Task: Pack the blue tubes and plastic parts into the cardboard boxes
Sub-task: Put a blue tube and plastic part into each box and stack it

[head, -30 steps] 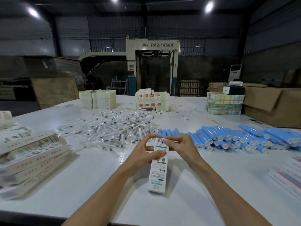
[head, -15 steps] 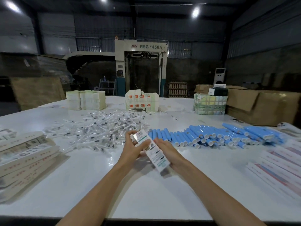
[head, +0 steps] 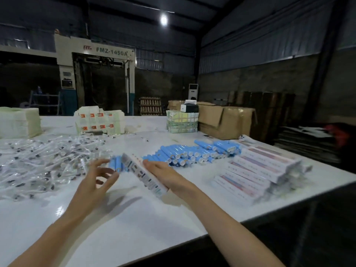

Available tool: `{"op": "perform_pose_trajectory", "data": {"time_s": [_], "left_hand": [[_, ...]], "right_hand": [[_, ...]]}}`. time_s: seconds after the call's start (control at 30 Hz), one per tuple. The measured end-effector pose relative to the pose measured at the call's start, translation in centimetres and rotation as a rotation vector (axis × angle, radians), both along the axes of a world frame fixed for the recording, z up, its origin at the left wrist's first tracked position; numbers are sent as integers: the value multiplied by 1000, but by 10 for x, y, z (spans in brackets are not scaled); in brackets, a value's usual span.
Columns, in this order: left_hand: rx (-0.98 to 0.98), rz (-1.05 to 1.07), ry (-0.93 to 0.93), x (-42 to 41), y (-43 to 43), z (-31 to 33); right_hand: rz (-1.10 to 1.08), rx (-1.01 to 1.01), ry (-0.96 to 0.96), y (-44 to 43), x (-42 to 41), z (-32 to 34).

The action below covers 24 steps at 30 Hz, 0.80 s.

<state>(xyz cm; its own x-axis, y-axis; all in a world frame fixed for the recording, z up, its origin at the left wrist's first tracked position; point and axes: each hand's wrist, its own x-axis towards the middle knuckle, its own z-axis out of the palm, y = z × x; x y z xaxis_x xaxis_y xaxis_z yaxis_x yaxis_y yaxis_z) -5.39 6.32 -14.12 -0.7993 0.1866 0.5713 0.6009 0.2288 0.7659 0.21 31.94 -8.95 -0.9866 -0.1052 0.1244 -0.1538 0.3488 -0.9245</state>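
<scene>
Slim printed carton (head: 143,175) was cradled along the right hand (head: 167,177), grip too blurred to call, probably headed for the stacked cartons (head: 260,170) further right; left hand (head: 97,179) was spread, empty.

The left hand (head: 98,176) has let go of the box (head: 143,175), now held by the right hand (head: 167,176) alone
</scene>
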Motion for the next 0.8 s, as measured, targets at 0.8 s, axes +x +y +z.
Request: {"op": "perform_pose_trajectory", "data": {"time_s": [0.8], "left_hand": [[-419,151,281,-9,-5,-15]], "right_hand": [[-1017,1146,-77,328,106,87]]}}
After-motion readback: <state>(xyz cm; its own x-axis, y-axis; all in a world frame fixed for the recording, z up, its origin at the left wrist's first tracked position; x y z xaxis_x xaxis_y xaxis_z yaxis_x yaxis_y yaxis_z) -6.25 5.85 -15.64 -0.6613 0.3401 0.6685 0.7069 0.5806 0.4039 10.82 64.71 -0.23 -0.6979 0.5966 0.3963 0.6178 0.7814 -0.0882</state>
